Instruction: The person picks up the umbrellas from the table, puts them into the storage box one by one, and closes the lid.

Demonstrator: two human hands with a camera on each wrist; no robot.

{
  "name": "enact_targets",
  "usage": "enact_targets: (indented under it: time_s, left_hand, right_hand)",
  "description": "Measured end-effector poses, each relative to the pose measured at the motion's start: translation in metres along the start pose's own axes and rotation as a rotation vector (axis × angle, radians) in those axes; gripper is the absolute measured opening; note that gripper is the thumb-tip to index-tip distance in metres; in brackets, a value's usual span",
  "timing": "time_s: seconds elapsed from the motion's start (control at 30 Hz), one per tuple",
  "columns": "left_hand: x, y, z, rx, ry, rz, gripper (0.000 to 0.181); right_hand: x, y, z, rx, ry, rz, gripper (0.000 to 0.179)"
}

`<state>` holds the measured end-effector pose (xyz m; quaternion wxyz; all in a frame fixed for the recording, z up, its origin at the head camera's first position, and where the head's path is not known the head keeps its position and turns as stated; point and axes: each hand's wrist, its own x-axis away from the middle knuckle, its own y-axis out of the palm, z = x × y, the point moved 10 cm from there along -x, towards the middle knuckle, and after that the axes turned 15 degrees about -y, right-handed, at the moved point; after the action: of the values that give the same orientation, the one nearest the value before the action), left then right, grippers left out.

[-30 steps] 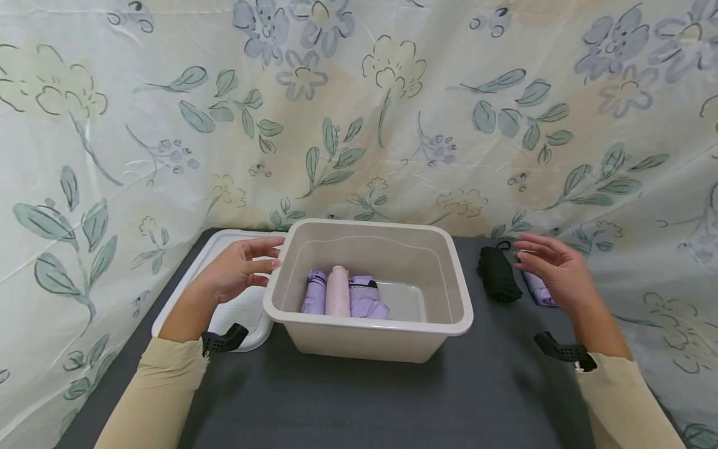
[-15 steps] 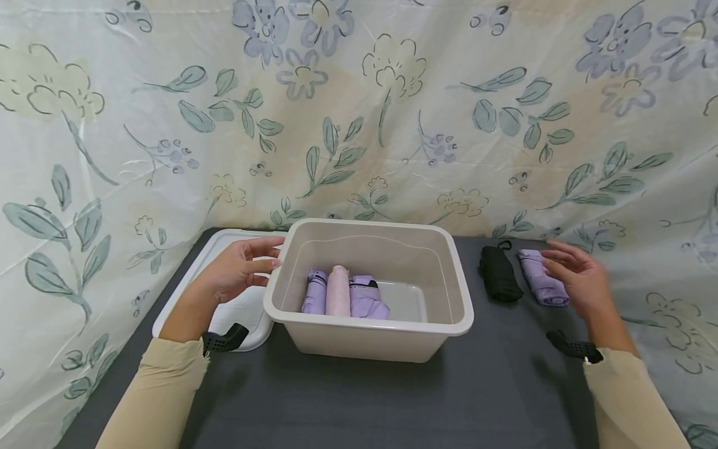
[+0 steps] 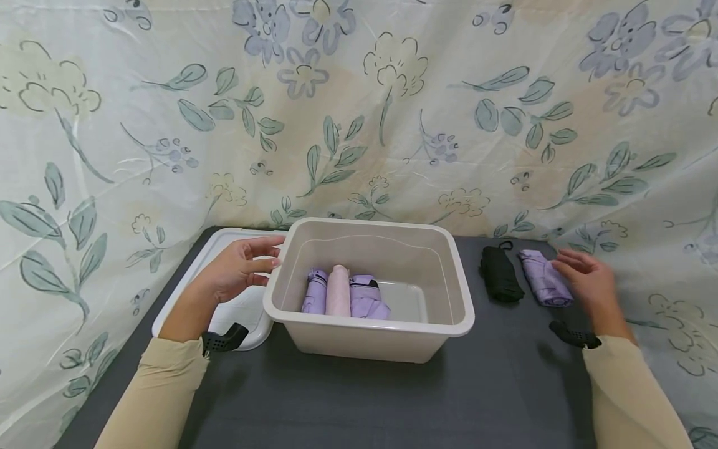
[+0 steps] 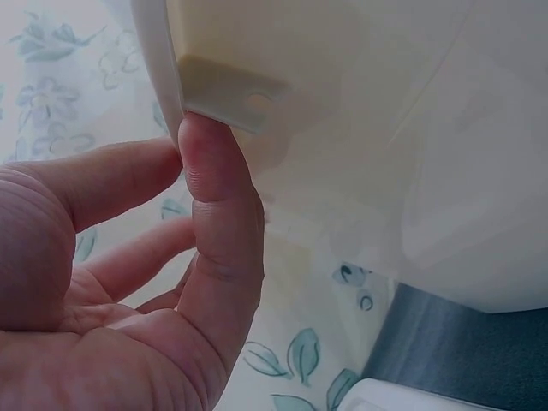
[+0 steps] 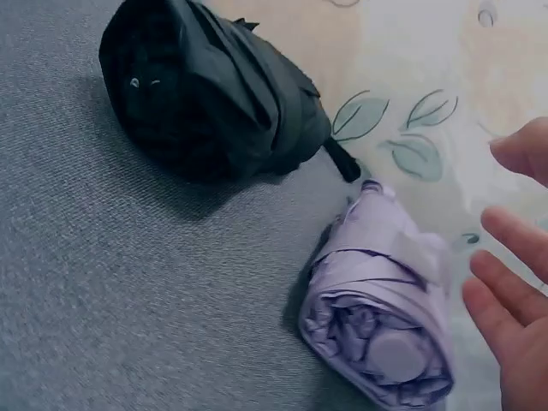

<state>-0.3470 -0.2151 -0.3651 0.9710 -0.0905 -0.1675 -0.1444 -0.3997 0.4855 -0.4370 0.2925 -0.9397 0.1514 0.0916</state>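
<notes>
On the dark surface [image 3: 364, 402], the rim of the beige plastic bin [image 3: 361, 340], in which a pink roll [image 3: 338, 292] is flanked by two lilac bundles [image 3: 315, 292], is pinched lightly by the left grip [image 3: 238, 271]. Farther back at right, the rolled lilac umbrella [image 3: 544, 279] is laid beside the black folded umbrella [image 3: 501, 274]; the right grip [image 3: 590, 284] is held just beside it, fingers parted, nothing grasped. Light, soft, slightly slippery fabric over a stiff core is expected; hold is best taken around the banded middle.
</notes>
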Motion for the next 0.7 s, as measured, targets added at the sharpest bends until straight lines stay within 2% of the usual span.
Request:
enact_targets:
  time_s: [0.17, 0.4, 0.7]
  left_hand:
    - [0.000, -0.001, -0.001, 0.004, -0.006, 0.006, 0.062]
    - [0.001, 0.001, -0.001, 0.007, -0.001, 0.000, 0.061]
    - [0.001, 0.001, 0.000, 0.007, 0.000, -0.005, 0.061]
  right_hand:
    - [-0.006, 0.006, 0.015, 0.031, 0.031, -0.026, 0.065]
    - [-0.011, 0.020, 0.027, 0.121, 0.065, -0.218, 0.076]
    - [-0.017, 0.029, 0.042, 0.114, 0.111, -0.403, 0.075]
